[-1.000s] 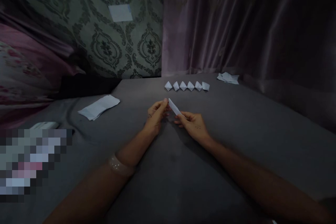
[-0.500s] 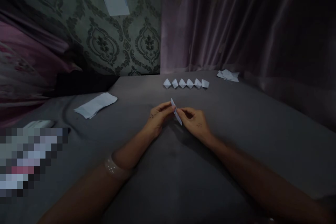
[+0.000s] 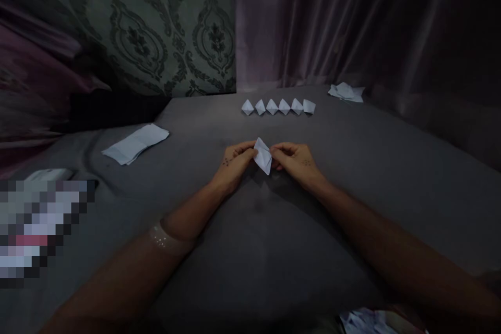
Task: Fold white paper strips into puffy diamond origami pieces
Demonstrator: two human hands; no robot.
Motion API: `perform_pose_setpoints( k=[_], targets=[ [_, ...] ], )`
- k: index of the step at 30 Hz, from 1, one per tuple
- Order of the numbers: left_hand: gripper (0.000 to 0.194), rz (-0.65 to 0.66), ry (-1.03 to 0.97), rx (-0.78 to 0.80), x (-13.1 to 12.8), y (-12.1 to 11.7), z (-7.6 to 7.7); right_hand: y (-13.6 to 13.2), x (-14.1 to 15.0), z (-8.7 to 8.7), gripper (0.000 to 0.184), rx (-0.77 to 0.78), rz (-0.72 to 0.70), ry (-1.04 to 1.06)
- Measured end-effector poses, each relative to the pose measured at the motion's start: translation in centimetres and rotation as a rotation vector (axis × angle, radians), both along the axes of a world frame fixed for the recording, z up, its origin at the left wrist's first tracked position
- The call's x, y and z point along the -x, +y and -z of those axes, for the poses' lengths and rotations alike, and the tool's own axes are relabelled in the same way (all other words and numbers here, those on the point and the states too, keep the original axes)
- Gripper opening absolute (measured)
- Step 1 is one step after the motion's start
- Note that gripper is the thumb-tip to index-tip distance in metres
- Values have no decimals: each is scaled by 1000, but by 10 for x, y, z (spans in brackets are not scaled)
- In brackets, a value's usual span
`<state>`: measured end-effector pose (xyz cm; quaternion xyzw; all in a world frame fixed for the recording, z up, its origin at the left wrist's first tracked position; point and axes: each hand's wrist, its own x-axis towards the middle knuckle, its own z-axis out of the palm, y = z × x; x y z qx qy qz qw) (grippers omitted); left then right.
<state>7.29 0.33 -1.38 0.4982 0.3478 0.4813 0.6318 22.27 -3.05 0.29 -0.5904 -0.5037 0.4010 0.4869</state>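
A small folded piece of white paper (image 3: 262,157), diamond-shaped with creases across its face, is held between both hands above the grey sheet. My left hand (image 3: 235,165) pinches its left edge with the thumb in front. At the right edge, the thumb and fingers of my right hand (image 3: 296,159) grip it too. Beyond the hands stands a row of several folded white paper shapes (image 3: 272,107); most look like small diamonds, and the one at the right end is squarer.
A stack of white paper sheets (image 3: 136,144) lies to the left, with a white object (image 3: 49,174) nearer me. Crumpled-looking papers (image 3: 346,92) lie at the back right. Pale papers (image 3: 376,321) show at the bottom edge. Patterned wall and curtains (image 3: 313,21) bound the grey surface.
The folded paper was in my right hand alone, thin edge showing; now both hands grip it, with its diamond face turned toward me. The view has tilted downward.
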Motion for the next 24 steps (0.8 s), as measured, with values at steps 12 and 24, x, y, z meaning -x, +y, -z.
perform_pose_setpoints(
  k=[12, 24],
  targets=[
    [16, -125, 228, -145, 0, -5, -6, 1, 1, 2, 9, -33, -51, -34],
    [15, -34, 254, -246, -3, -11, -5, 0, -3, 4, 9, -398, -59, -265]
  ],
)
